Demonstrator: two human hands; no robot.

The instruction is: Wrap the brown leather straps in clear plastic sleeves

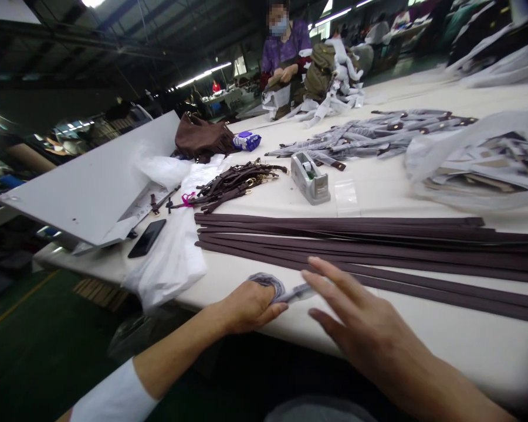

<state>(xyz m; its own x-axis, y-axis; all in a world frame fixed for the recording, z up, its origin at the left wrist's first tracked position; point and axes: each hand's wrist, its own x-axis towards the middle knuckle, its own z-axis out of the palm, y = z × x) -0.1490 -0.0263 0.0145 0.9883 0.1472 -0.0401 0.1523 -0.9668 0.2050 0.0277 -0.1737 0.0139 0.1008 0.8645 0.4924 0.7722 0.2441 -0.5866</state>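
My left hand (249, 306) is closed round a coiled strap (270, 283) in greyish, see-through wrapping, at the table's near edge. The free end of the strap runs right, toward the fingertips of my right hand (365, 319). That hand is open, its fingers apart and slightly blurred; whether a fingertip touches the strap end I cannot tell. Just beyond both hands, several long dark brown straps (334, 242) lie side by side across the table, running off the right edge of view.
A grey tape dispenser (310, 180) stands behind the straps. Dark straps with buckles (237, 183), wrapped straps (356, 133), a brown bag (205, 138) and a plastic bag (479, 164) lie farther back. A phone (146, 238) is at left. A masked person (285, 55) works across the table.
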